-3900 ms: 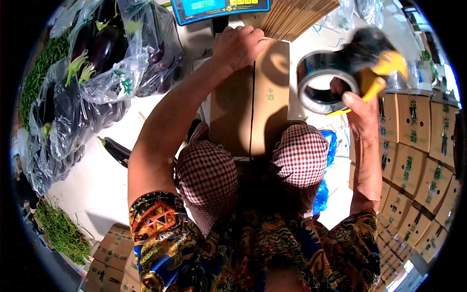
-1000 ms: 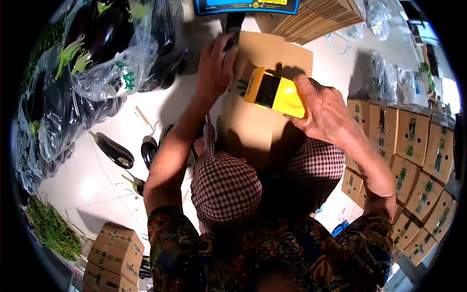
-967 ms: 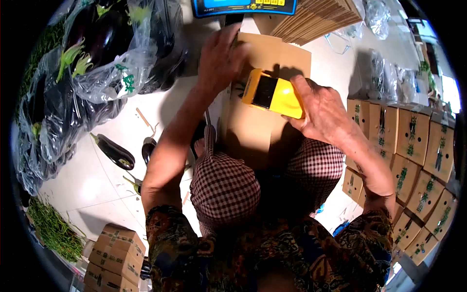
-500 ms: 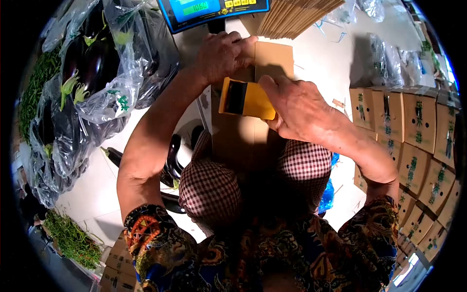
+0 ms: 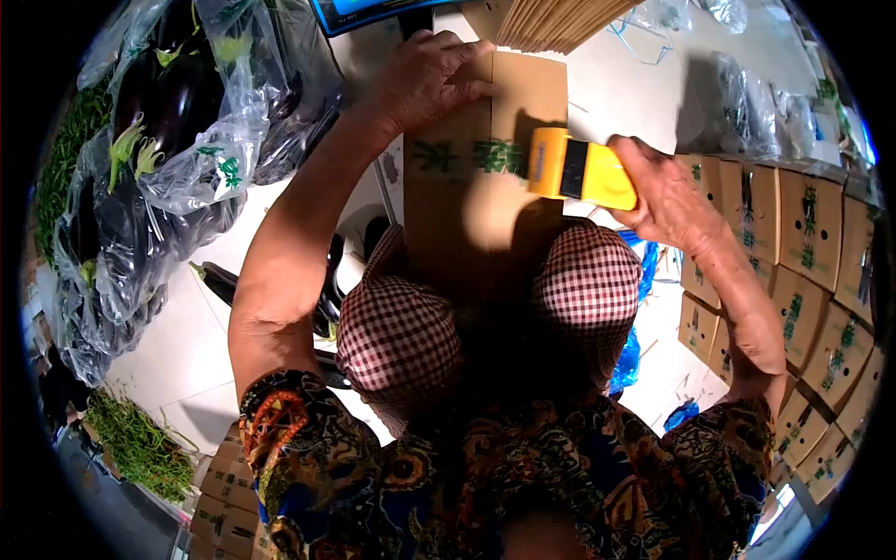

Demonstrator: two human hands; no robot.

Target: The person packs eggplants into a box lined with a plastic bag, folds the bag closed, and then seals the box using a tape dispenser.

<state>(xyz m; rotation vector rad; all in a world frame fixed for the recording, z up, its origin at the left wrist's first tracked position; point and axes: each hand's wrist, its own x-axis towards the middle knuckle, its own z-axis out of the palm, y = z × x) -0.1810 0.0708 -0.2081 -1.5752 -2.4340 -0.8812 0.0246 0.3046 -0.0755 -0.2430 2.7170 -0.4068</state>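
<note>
A cardboard box (image 5: pixel 448 201) with green printed characters stands between my checkered knees, its two top flaps meeting at a seam. My left hand (image 5: pixel 434 82) grips its far left edge, with thumb and forefinger reaching over the top near the seam. In my right hand (image 5: pixel 665 191) is a yellow tape dispenser (image 5: pixel 602 177) with a black band across it. It is held at the right edge of the box, its front end over the cardboard. Whether tape runs from it to the box cannot be made out.
Clear plastic bags of eggplants (image 5: pixel 177 103) lie at the left, with green peppers (image 5: pixel 140 448) nearby. Flat cardboard sheets (image 5: pixel 560 23) and a blue scale (image 5: pixel 373 11) are at the far side. Packed cartons (image 5: pixel 807 224) are stacked at the right.
My right hand has moved the tape dispenser rightward from above the flaps to the box's right edge, uncovering the green print. My left hand stays at the box's far edge.
</note>
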